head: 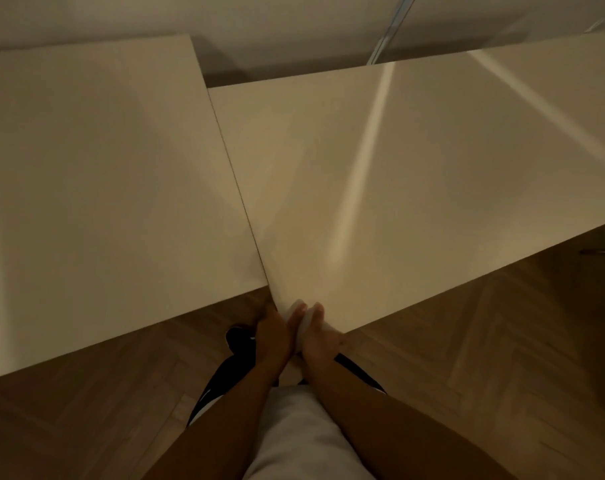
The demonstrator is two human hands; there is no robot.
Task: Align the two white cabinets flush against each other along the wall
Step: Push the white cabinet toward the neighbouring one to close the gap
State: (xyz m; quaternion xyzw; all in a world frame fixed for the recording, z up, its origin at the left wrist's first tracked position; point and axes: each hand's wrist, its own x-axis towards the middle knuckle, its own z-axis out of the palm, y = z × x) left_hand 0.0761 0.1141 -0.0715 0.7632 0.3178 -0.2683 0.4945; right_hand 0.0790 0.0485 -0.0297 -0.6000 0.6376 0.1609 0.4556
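Note:
Two white cabinets fill the view from above. The left cabinet (100, 174) reaches back to the wall. The right cabinet (398, 174) touches it along a thin dark seam, but its front edge sticks out further toward me and its back edge stands off the wall. My left hand (272, 336) and my right hand (319, 336) are side by side on the near left corner of the right cabinet, fingers wrapped over its front edge. The fingertips under the edge are hidden.
A pale wall (294, 22) runs behind both cabinets, with a dark gap (287, 69) behind the right one. Wooden herringbone floor (467, 341) lies in front. A metal rail (391, 26) leans at the upper right. My legs and a dark shoe (240, 341) stand below the corner.

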